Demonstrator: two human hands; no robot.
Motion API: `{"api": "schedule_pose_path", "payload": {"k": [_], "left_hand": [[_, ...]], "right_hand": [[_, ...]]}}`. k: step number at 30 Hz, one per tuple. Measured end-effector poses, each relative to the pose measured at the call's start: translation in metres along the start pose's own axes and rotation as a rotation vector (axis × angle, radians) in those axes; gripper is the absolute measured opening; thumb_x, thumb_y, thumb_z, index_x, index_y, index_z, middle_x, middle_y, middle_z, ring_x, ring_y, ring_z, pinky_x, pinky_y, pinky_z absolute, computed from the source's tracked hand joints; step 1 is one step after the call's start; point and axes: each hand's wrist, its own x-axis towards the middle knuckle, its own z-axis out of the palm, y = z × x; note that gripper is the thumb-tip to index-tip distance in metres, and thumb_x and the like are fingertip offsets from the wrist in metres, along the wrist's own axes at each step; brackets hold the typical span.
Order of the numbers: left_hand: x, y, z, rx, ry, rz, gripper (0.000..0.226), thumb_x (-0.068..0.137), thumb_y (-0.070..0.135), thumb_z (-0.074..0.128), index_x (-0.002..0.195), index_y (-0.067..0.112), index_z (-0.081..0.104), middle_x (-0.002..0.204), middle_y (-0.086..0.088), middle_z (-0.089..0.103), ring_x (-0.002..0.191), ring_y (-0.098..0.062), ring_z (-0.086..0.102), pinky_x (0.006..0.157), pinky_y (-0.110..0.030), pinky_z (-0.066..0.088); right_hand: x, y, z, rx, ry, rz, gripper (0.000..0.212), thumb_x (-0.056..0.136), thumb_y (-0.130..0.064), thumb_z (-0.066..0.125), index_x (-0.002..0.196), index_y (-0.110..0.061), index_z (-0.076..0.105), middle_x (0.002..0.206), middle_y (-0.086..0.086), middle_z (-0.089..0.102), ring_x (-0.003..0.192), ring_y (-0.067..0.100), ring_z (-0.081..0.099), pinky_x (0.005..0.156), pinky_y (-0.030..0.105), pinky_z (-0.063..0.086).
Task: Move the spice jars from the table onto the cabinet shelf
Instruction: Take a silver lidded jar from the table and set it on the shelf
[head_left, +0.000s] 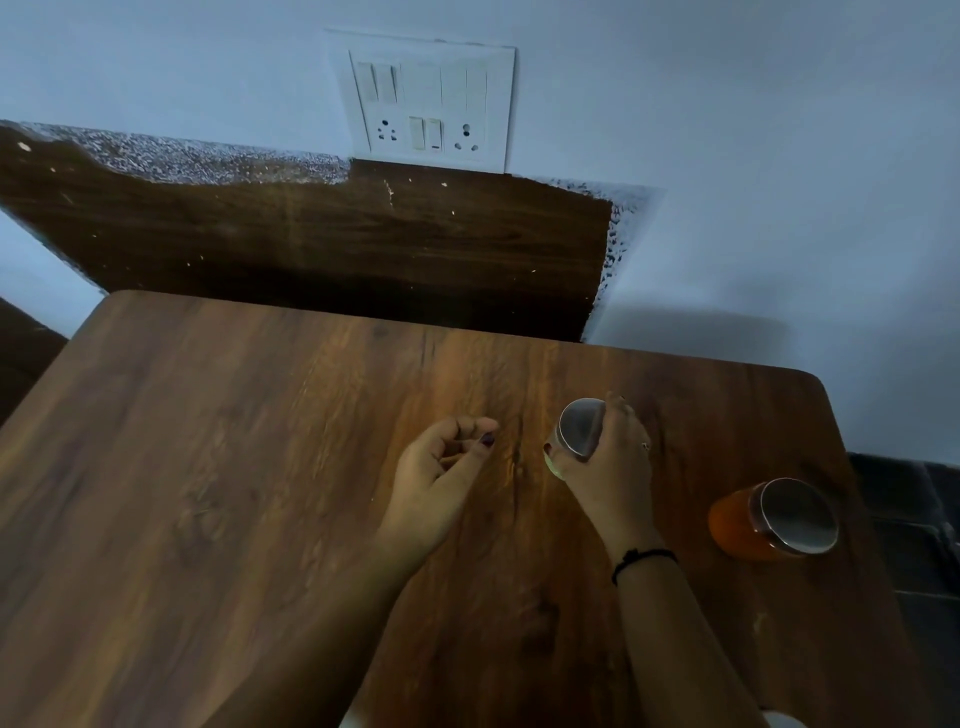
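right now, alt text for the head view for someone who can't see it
A person's right hand grips a steel-lidded spice jar at a wooden table, the left hand loosely curled and empty beside it. An orange-filled jar stands near the table's right edge.

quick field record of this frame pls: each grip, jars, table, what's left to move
left hand: over the table, fingers loosely curled, holds nothing
right hand: grips the held jar, fingers and thumb round it
held jar: steel lid, centre-right of table; lifted or resting, cannot tell
orange jar: steel lid, near the table's right edge, untouched
table: wooden, against the wall
switchboard: on the wall above the table
cabinet shelf: not in view
jars left to move: two
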Motion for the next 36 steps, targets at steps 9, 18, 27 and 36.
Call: {"api": "schedule_pose_path", "payload": {"k": [9,18,27,36], "left_hand": [[0.007,-0.024,0.015,0.104,-0.098,-0.057,0.023,0.096,0.009,0.06,0.116,0.02,0.067,0.114,0.008,0.068,0.102,-0.005,0.064,0.089,-0.026,0.054],[0.046,-0.052,0.046,0.586,-0.397,-0.072,0.105,0.078,0.041,0.081,0.158,0.022,0.016,0.162,0.0,0.023,0.148,-0.018,0.021,0.109,-0.022,0.019],[0.072,-0.054,0.033,0.638,-0.593,0.081,0.12,0.063,0.043,0.091,0.156,0.022,0.019,0.158,0.002,0.029,0.145,-0.018,0.026,0.121,-0.038,0.023],[0.067,-0.047,0.006,0.337,-0.59,0.062,0.096,0.048,0.043,0.083,0.134,0.023,0.046,0.129,0.006,0.057,0.117,-0.01,0.057,0.096,-0.023,0.052]], "right_hand": [[0.003,0.012,0.011,0.075,0.051,0.039,0.086,0.071,-0.036,0.086,0.141,-0.019,0.039,0.138,0.006,0.045,0.126,0.025,0.049,0.092,0.043,0.056],[-0.004,0.017,0.007,0.129,0.013,0.012,0.091,0.068,-0.035,0.088,0.144,-0.019,0.041,0.138,0.002,0.047,0.126,0.02,0.049,0.093,0.039,0.055],[-0.012,0.012,-0.014,0.436,-0.146,-0.104,0.088,0.068,-0.016,0.088,0.143,-0.022,0.044,0.134,-0.017,0.043,0.12,-0.005,0.046,0.095,0.017,0.045],[-0.01,-0.015,-0.028,0.669,-0.526,-0.248,0.089,0.07,-0.022,0.082,0.147,-0.025,0.038,0.15,-0.007,0.04,0.138,0.009,0.042,0.111,0.038,0.044]]}}
